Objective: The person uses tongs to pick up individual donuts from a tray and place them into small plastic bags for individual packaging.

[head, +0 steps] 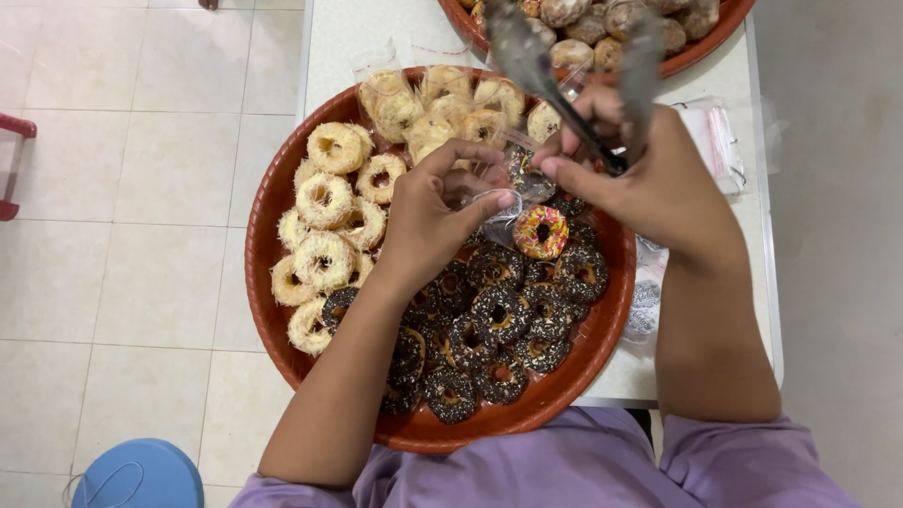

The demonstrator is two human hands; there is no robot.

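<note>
**Entry: clear plastic bag and sprinkled doughnut, over the round red tray**

Item: the clear plastic bag [508,193], thin, crinkled film. It hung just above the sprinkled doughnut [540,231], near the middle of the red tray [268,202].

Hands: your left hand [435,218] was closed, pinching the bag's near edge between thumb and fingertips. Your right hand [649,179] was closed too, pinching the far edge while gripping the metal tongs [564,66], whose arms pointed away past the tray's far rim.

Handling, as judged: the bag was very light, limp and slippery; it was best taken at the mouth, both edges. The doughnut looked soft, its topping easily smeared; the sides were the safer hold.

Around it: dark-glazed doughnuts [489,325] on the tray's near side, pale crumb-coated doughnuts [324,230] on its left, bagged doughnuts [433,103] at its far side. The tray sat on the white counter [348,38].
</note>
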